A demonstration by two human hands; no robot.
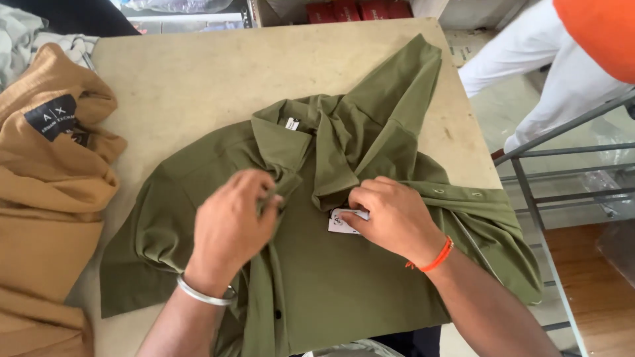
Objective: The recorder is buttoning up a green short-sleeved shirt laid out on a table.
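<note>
An olive green button-up shirt lies spread on a beige table, collar toward the far side. My left hand, with a silver bangle on the wrist, pinches the left front edge of the shirt just below the collar. My right hand, an orange thread around its wrist, holds the right front edge and rests on a small white tag lying on the shirt's inside. One sleeve is folded up toward the far right corner of the table.
A pile of tan garments with a dark label sits at the table's left edge. Another person in white trousers and an orange top stands at the upper right beside a grey metal rack. Red boxes lie beyond the table.
</note>
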